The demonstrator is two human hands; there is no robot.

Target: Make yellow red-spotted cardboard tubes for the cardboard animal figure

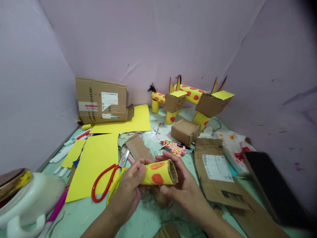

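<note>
Between my two hands is a short cardboard tube (160, 172) wrapped in yellow paper with orange-red spots, its open end turned to the right. My left hand (133, 183) grips the tube's left end, thumb on top. My right hand (184, 185) curves round the open end, with the thumb below it and fingers behind. Just left of my left hand lie red-handled scissors (106, 185) and a yellow-handled tool (115, 186), partly hidden by that hand. Behind the tube lies a torn cardboard piece (138, 147).
Two spotted cardboard animals (174, 102) (213, 104) stand at the back right, near a small brown box (185, 130). Yellow paper sheets (96, 165) and a large carton (102, 100) are on the left. A white mug (32, 198), flattened cardboard (215, 172) and a dark phone (272, 188) flank my arms.
</note>
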